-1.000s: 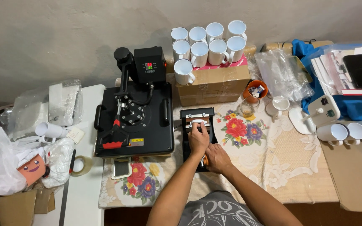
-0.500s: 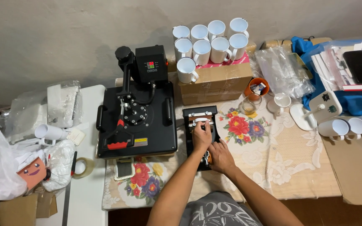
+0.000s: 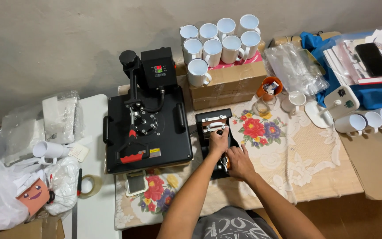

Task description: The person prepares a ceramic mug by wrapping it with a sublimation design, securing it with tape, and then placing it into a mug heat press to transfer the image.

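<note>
Both my hands are on the small black mug press [image 3: 214, 128], which sits on the table just right of the big flat heat press [image 3: 149, 132]. My left hand [image 3: 218, 142] is closed round the press's handle w/ fingers curled over it. My right hand [image 3: 239, 161] rests at the near end of the press, fingers bent; can't tell if it's gripping anything. Hands are close together, nearly touching.

The table has a lace cloth w/ red flowers [image 3: 261, 132], pushed up against a bare grey wall [image 3: 67, 40]. At the back, white mugs [image 3: 219, 42] stand on a cardboard box [image 3: 231, 84]. More white mugs [image 3: 370, 120] lie at the right edge. On the left, a white side table [image 3: 96, 194] w/ plastic bags [image 3: 5, 199] and a tape roll [image 3: 89, 186].
</note>
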